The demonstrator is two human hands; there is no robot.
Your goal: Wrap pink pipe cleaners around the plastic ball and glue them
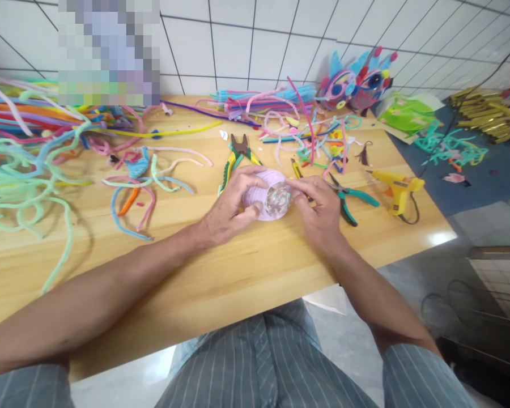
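Note:
A round lilac object (257, 195) with ribbed coils and a clear, shiny end (278, 199) is held above the table in front of me. My left hand (233, 207) wraps round its left side, thumb below and fingers on top. At its right edge, the thumb and index finger of my right hand (317, 207) are drawn together against the rim; whether they pinch something small is hidden. Just behind lie yellow-green pliers (239, 153) and a yellow cutter (296, 168). Teal-handled pliers (351, 198) rest right of my right hand.
Pipe cleaners (21, 164) are heaped on the left, with more bundles (267, 102) along the wall. A yellow glue gun (397, 190) lies near the right edge of the wooden table (221, 289). Two colourful figures (357, 85) stand at the back right, beside a green packet (408, 113).

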